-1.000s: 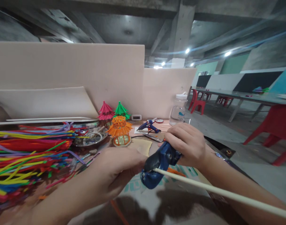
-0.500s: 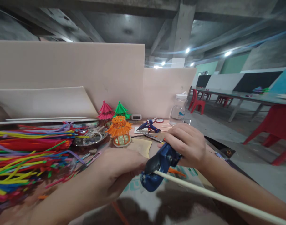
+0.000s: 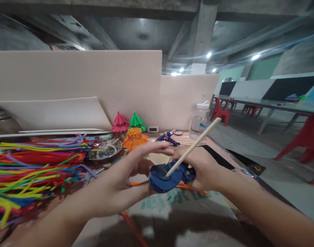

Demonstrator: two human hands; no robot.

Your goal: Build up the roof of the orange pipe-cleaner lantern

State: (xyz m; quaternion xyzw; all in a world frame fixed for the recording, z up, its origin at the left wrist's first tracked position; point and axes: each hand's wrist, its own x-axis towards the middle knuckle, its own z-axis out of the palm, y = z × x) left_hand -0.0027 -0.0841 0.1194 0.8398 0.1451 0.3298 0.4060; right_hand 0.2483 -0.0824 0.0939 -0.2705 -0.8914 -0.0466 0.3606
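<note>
My right hand (image 3: pixel 202 166) is closed around a blue hand tool (image 3: pixel 164 181) with a dark inner part, which looks like a pipe cutter. A pale round stick (image 3: pixel 194 145) sits in the tool's curved jaw and slants up to the right, its end free. On the left side of the tool, my left hand (image 3: pixel 121 178) has thumb and fingers spread apart. Its thumb tip is close to the tool's edge; I cannot tell if they touch. Under the hands are orange strips (image 3: pixel 133 226) on cardboard (image 3: pixel 177 219) with green lettering. An orange lantern-like craft piece (image 3: pixel 134 137) stands behind.
Bundles of coloured pipe cleaners (image 3: pixel 41 171) cover the left side, beside a metal dish (image 3: pixel 105 149). Pink (image 3: pixel 120 121) and green (image 3: pixel 136 120) craft roofs, a glue gun (image 3: pixel 168 137) and a water bottle (image 3: pixel 199 121) stand along the back. Pale panels (image 3: pixel 95 75) rise behind.
The stick has swung from pointing down right past the frame's edge to pointing up right, with its end in view. My left-hand fingers have spread apart. The tool has turned and shifted slightly.
</note>
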